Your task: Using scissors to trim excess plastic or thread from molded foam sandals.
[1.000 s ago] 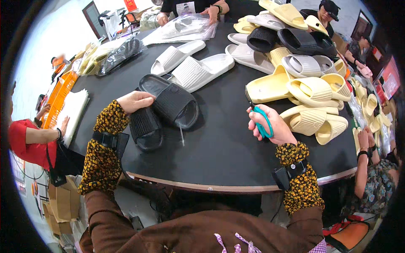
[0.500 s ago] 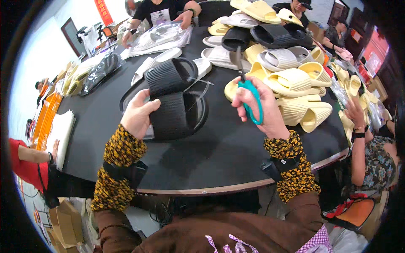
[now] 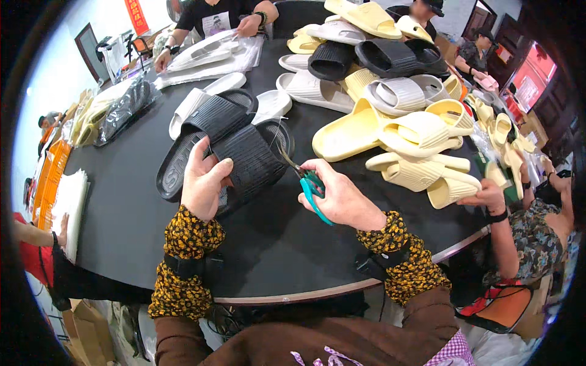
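Note:
My left hand (image 3: 206, 178) grips a pair of black slide sandals (image 3: 247, 160) by the near edge, thumb on top and fingers around the strap. In my right hand (image 3: 345, 198) are scissors with teal handles (image 3: 313, 192). Their blades reach to the right-hand black slide, beside a thin clear plastic strand (image 3: 279, 125) at its strap. Whether the blades touch the strand, I cannot tell. Just behind the black pair lie white slides (image 3: 189, 110) on the dark table.
A heap of yellow, grey and black slides (image 3: 390, 91) covers the table's (image 3: 268, 256) right side. Bagged slides (image 3: 125, 113) and a white stack of sheets (image 3: 73, 210) lie left. Across, a person (image 3: 213, 21) handles clear bags; at right another person's hand (image 3: 488, 198) touches a yellow slide.
The scissors have swung left and down from upright to the black slide. The black pair has tilted and shifted slightly left. A co-worker's hand at right now reaches a yellow slide.

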`<state>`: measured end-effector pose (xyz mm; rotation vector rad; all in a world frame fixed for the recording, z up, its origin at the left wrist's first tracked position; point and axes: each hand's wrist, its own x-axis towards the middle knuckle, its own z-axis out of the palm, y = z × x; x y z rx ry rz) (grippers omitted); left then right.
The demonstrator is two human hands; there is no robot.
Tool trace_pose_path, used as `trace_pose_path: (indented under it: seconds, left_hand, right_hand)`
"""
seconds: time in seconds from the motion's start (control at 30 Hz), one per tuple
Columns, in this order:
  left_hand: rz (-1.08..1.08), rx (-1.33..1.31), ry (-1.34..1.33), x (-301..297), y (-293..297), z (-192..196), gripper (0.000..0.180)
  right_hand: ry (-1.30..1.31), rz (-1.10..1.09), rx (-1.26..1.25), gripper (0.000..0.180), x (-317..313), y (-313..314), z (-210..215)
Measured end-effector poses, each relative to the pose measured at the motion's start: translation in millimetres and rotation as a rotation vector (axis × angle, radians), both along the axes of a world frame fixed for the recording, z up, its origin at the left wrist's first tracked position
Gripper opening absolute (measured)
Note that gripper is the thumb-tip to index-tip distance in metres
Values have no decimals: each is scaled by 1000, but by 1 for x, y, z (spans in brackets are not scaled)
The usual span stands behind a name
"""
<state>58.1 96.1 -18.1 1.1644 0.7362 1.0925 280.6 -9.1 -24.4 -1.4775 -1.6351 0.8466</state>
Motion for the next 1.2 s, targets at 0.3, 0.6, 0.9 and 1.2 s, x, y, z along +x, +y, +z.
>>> trace_pose_path:
  seconds: [0.3,0.6,0.9,1.2]
  left_hand:
    - [-12,56,-4,-5,-6,-11,67]
    - [-61,150,46,-5,-13,-11,67]
    - [-80,168,110,-2,-21,-9,67]
    - [-190,148,148,-4,-26,-9,64]
  right_hand:
    - [-56,-21,-58,38,1,3,-13]
    - [11,-12,21,38,1,5,-17]
    - [84,-35,105,36,2,2,-12]
    - [45,-169,168,40,6,2,-7]
